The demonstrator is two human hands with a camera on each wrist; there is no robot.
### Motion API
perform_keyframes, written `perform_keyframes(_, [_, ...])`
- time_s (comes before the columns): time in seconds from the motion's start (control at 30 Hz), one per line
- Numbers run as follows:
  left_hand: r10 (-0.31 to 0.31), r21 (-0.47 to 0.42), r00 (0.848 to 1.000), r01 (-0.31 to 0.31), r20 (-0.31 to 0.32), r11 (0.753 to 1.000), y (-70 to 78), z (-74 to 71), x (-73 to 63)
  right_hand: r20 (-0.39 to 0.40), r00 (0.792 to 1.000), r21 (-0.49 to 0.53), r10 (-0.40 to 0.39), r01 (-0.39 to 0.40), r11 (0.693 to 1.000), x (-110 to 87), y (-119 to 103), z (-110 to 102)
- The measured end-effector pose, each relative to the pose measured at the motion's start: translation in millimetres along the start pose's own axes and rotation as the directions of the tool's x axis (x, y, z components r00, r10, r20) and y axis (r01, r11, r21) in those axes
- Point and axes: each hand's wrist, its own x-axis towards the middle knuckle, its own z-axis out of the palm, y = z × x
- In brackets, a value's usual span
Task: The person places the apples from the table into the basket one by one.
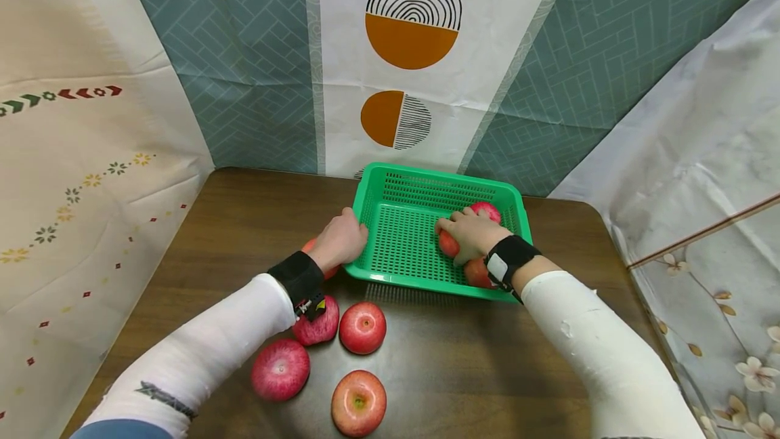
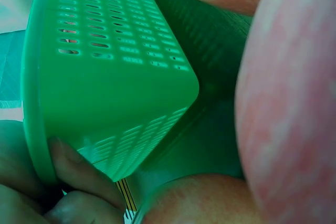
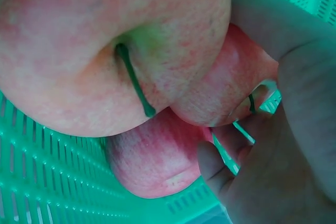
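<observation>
A green plastic basket (image 1: 399, 239) stands at the back of the table. My left hand (image 1: 341, 239) grips its left rim; in the left wrist view the fingers (image 2: 79, 169) are curled over that rim (image 2: 34, 103). Inside the basket, toward its right side, my right hand (image 1: 472, 229) holds a red apple (image 1: 449, 244), its thumb and fingers around the fruit. Two more apples lie by that hand: a pinkish one (image 1: 486, 210) behind it and another (image 1: 478, 274) at the front, partly hidden by the wrist. The right wrist view shows this front apple (image 3: 63, 72) large and close, stem visible.
Several apples lie outside the basket: one (image 1: 309, 245) partly behind my left wrist, a dark pink one (image 1: 319, 324) under the forearm, and others (image 1: 362, 328), (image 1: 280, 370), (image 1: 359, 404) nearer the front. Patterned cloth (image 1: 262, 66) hangs behind the wooden table (image 1: 475, 364).
</observation>
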Motion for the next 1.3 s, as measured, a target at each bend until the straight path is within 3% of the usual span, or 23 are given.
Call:
perform_keyframes(0.5, [0.016,0.016,1.000,-0.016,-0.015,1.000,1.5,0.4,1.3,-0.022,1.000,0.058,-0.014,0.015,0.998,-4.9,6,2])
perform_keyframes(0.7, [0.014,-0.004,1.000,-0.014,-0.007,1.000,1.9,-0.2,-0.2,-0.033,0.999,0.171,-0.039,0.044,0.984,-15.6,10,-6])
perform_keyframes(0.87, [0.014,0.001,1.000,-0.014,-0.009,1.000,1.1,0.2,-0.7,-0.117,0.993,0.275,-0.005,0.037,0.961,-34.5,15,-15])
perform_keyframes(1.1, [0.028,-0.003,1.000,-0.028,-0.013,1.000,0.1,-0.1,0.6,-0.266,0.963,0.389,0.037,0.072,0.918,-71.9,34,-8])
perform_keyframes(1.3, [0.044,0.002,0.999,-0.044,-0.008,0.999,1.0,0.0,-0.8,-0.326,0.923,0.523,0.204,-0.003,0.853,-109.7,54,13])
